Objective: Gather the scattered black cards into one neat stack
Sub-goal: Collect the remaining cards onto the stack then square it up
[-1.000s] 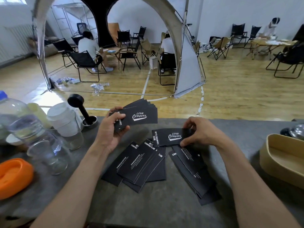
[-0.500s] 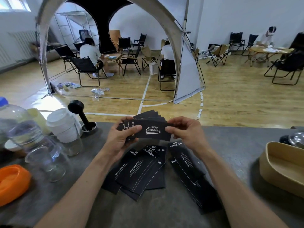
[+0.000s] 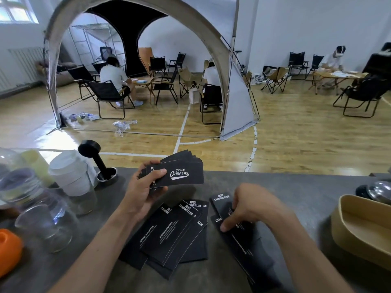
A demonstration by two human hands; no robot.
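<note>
Grey countertop (image 3: 296, 187) fills the lower half of the frame, gym-type wood floor and folding chairs behind it. From where I'm watching, the left hand (image 3: 143, 191) is clamped on a fanned stack of black cards (image 3: 179, 170) just left of centre, thumb across the top card, the rest of the stack sticking out to the right past the fingers. The right hand (image 3: 251, 208) is down at lower right, fingertips pressed on the right pile of cards (image 3: 243, 244) lying flat on the counter; can't tell if it has actually pinched one. Another loose pile (image 3: 175, 233) sits at lower centre between both forearms. Glass jars (image 3: 42, 212) crowd the left edge, wooden tray (image 3: 359, 229) at far right.
</note>
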